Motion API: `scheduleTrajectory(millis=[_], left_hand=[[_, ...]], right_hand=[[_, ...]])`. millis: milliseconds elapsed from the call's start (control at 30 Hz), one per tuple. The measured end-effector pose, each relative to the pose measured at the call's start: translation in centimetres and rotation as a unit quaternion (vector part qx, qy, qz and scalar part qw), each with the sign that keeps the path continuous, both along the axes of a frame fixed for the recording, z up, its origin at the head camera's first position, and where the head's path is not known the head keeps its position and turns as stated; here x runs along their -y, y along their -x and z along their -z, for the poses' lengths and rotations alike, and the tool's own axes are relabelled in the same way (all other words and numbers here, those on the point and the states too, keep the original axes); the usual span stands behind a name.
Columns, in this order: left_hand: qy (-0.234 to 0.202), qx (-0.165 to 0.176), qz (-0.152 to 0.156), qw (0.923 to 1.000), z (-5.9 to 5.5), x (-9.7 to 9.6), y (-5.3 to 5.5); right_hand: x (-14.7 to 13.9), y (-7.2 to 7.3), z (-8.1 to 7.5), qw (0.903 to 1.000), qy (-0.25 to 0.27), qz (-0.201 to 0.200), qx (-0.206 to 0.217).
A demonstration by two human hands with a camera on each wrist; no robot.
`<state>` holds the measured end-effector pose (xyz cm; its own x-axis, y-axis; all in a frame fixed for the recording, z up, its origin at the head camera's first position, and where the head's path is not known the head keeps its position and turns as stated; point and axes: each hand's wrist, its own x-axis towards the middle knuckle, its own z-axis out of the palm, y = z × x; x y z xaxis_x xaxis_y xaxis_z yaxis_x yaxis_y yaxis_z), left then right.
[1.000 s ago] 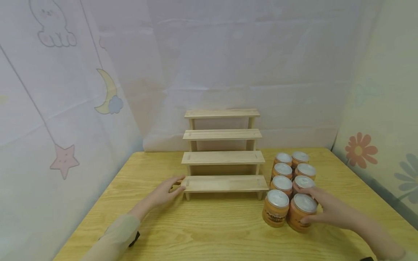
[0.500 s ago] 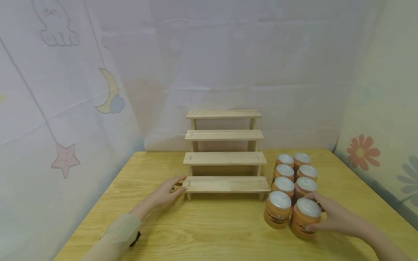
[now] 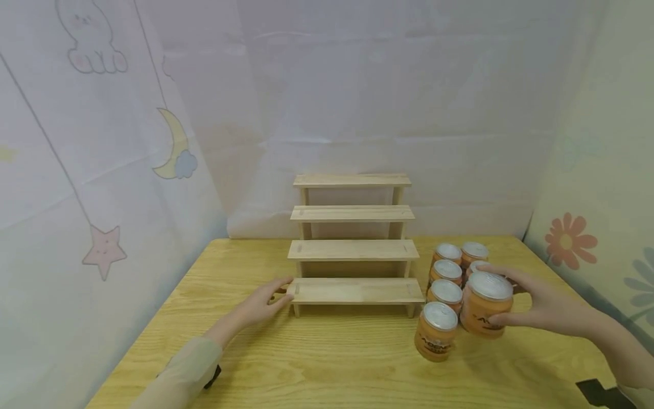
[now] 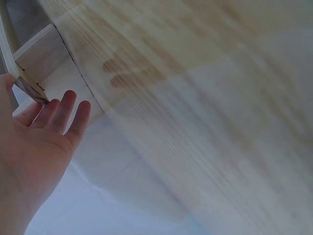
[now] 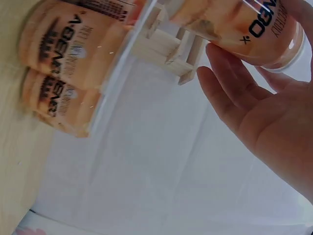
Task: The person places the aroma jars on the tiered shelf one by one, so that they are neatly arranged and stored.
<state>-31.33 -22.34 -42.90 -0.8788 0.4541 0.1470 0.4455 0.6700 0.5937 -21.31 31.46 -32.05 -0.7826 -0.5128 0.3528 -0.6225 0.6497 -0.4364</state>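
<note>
My left hand (image 3: 259,302) holds the left end of the lowest board of a four-step wooden display stand (image 3: 357,291). In the left wrist view its thumb and fingertips lie at the board's end (image 4: 29,90), with the other fingers spread apart. My right hand (image 3: 549,301) grips an orange can (image 3: 482,312) with a silver lid, thumb in front and fingers behind. That can is lifted off the table and stays upright in the head view. In the right wrist view the label of the held can (image 5: 244,24) shows only in part.
Several like cans (image 3: 435,335) stand in two rows right of the stand, some partly hidden by the held one. The yellow wooden table (image 3: 327,358) ends at a pale cloth backdrop (image 3: 332,113), with printed cloth at both sides.
My right hand has drawn the front right can slightly away from its neighbours and raised it off the table. The left hand has stayed at the stand. The head view has shifted slightly.
</note>
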Motion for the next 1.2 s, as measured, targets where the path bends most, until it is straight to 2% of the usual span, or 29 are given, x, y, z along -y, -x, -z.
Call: scheduleTrajectory(millis=[133, 200, 333, 533, 700, 967, 1200], left_hand=[[0.005, -0.010, 0.006, 0.9999, 0.1, 0.0, 0.0], [0.012, -0.016, 0.009, 0.9998, 0.2, 0.0, 0.1], [0.020, -0.021, 0.009, 0.9995, 0.4, -0.1, 0.1], [0.013, -0.018, 0.008, 0.9997, 0.5, -0.1, 0.0], [0.010, -0.015, 0.013, 0.9998, 0.4, 0.0, 0.1], [0.019, -0.027, 0.012, 0.9994, 0.2, -0.1, 0.0], [0.017, -0.029, 0.007, 0.9994, 0.0, -0.2, -0.4]], right_hand=[[1.1, 1.4, -1.2, 0.9993, 0.000, 0.003, -0.039], [1.7, 2.2, -1.6, 0.9991, 0.002, 0.006, -0.042], [3.0, 3.6, -2.5, 0.9993, 0.008, 0.016, -0.032], [5.3, 5.8, -3.9, 0.9980, 0.060, 0.019, 0.003], [6.9, 8.2, -5.2, 0.9935, 0.113, 0.014, 0.001], [9.5, 11.4, -6.9, 0.9856, 0.160, 0.047, 0.028], [12.2, 14.0, -8.0, 0.9813, 0.190, 0.029, 0.012]])
